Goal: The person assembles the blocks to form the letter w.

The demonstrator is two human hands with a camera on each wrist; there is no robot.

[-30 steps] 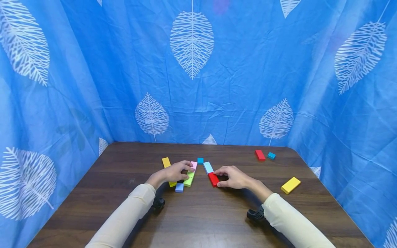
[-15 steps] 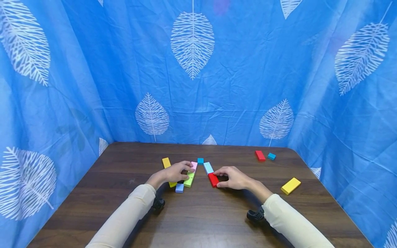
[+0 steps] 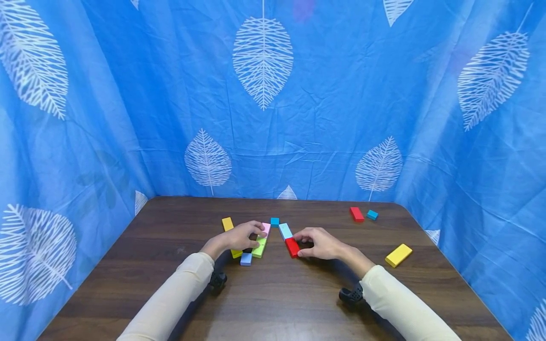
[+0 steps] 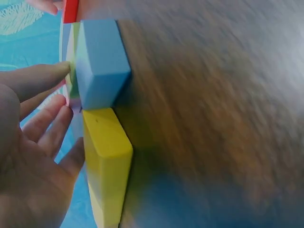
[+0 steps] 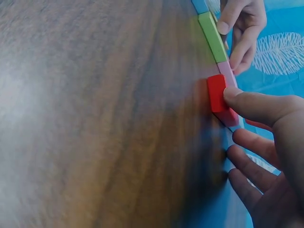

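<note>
My left hand (image 3: 254, 236) lies over a green block (image 3: 259, 247), thumb against its side; the left wrist view shows the thumb and fingers (image 4: 57, 75) pinching it. A pink block (image 3: 266, 228) lies end-on beyond the green one. A small blue block (image 3: 246, 258) and a yellow block (image 3: 236, 254) sit by the left palm, also close up as the blue block (image 4: 102, 61) and yellow block (image 4: 107, 161). My right hand (image 3: 300, 243) pinches a red block (image 3: 292, 247) flat on the table, thumb on its end (image 5: 217, 92). A light blue block (image 3: 285, 230) lies just past it.
A teal cube (image 3: 275, 221) sits between the two rows, another yellow block (image 3: 227, 223) to the far left. At the right lie a red block (image 3: 357, 214), a teal block (image 3: 372, 215) and a yellow block (image 3: 398, 255). Blue leaf-print cloth walls the brown table (image 3: 277, 298).
</note>
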